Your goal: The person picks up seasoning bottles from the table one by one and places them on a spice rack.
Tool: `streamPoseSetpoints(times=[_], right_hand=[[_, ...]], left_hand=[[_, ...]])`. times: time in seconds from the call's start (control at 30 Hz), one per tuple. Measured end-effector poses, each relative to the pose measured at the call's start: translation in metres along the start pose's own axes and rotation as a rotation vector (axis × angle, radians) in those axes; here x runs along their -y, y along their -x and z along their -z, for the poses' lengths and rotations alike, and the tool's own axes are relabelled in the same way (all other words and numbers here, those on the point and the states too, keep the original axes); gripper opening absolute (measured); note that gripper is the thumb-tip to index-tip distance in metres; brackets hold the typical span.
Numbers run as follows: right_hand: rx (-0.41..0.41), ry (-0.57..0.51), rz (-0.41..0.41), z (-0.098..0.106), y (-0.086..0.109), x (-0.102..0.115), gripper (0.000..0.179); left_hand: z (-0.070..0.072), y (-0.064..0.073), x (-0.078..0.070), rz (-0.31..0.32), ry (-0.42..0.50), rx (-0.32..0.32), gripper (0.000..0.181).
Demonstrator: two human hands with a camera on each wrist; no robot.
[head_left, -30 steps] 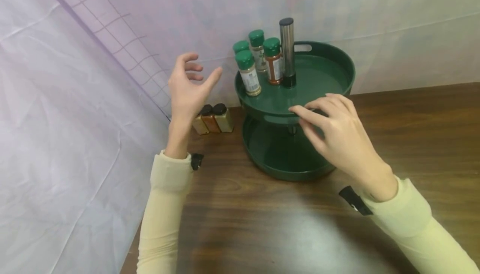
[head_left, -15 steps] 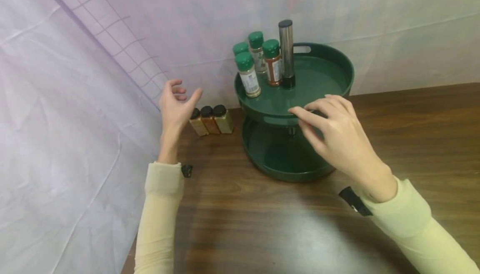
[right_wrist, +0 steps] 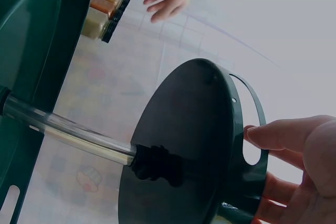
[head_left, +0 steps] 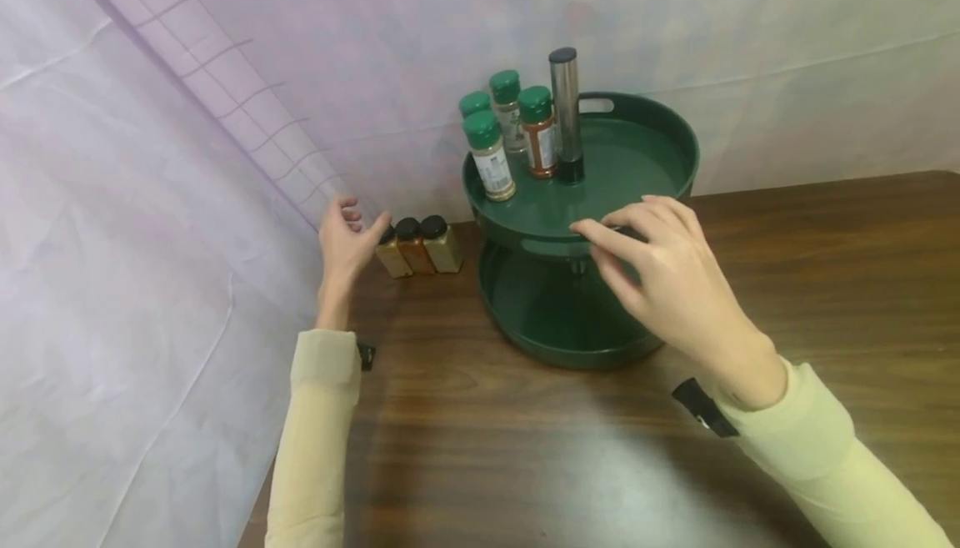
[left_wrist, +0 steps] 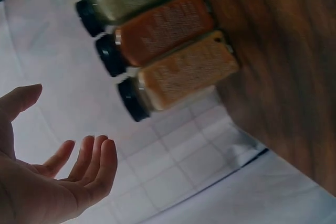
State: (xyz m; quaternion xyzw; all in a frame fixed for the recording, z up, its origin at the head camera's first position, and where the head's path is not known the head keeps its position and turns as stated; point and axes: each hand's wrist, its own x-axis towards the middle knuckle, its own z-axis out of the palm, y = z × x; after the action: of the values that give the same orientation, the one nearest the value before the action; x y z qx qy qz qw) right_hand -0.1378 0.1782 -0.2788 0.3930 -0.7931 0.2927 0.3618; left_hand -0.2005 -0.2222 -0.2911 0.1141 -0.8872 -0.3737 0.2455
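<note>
My left hand [head_left: 342, 243], fingers loosely bent and holding nothing, is just left of three square spice jars [head_left: 417, 246] with black lids. In the left wrist view, a gap separates the left hand [left_wrist: 63, 177] from the nearest tan jar [left_wrist: 181, 72]; an orange and a pale green one stand beside it. My right hand [head_left: 660, 273] holds the front rim of a dark green two-tier turntable [head_left: 528, 231]. In the right wrist view, the right thumb [right_wrist: 278, 135] lies over the handle opening of the upper tray [right_wrist: 194, 124]; the other fingers are partly hidden behind the rim.
Several green-lidded spice jars [head_left: 491, 156] stand on the upper tray's left side, beside a metal post [head_left: 566, 114] with a black cap. The lower tray [head_left: 540, 339] rests on the wooden table [head_left: 465, 448]. White fabric walls [head_left: 405, 56] border the back and left.
My left hand has moved down and slightly left, from beside the upper tray to next to the black-lidded jars. The right hand stays at the rim; the head view has shifted slightly.
</note>
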Motion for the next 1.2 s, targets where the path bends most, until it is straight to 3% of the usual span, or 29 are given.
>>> streamPoseSetpoints(times=[0.23,0.5,0.63,0.97,1.2], right_hand=[[0.005,0.009,0.001,0.0,0.0,0.0,0.035],[0.02,0.018,-0.008,0.0,0.0,0.0,0.034],[0.017,0.02,-0.009,0.0,0.0,0.001,0.035],[0.021,0.032,-0.013,0.001,0.0,0.002,0.036],[0.029,0.032,-0.021,0.001,0.001,0.002,0.036]], left_hand=[[-0.005,-0.004,0.019,0.012,-0.028,0.012,0.061],[-0.014,-0.007,0.039,0.03,-0.089,0.093,0.062],[-0.021,-0.012,0.047,0.035,-0.105,0.094,0.06],[-0.023,-0.015,0.054,0.02,-0.137,0.095,0.043],[-0.023,-0.016,0.055,0.049,-0.148,0.094,0.041]])
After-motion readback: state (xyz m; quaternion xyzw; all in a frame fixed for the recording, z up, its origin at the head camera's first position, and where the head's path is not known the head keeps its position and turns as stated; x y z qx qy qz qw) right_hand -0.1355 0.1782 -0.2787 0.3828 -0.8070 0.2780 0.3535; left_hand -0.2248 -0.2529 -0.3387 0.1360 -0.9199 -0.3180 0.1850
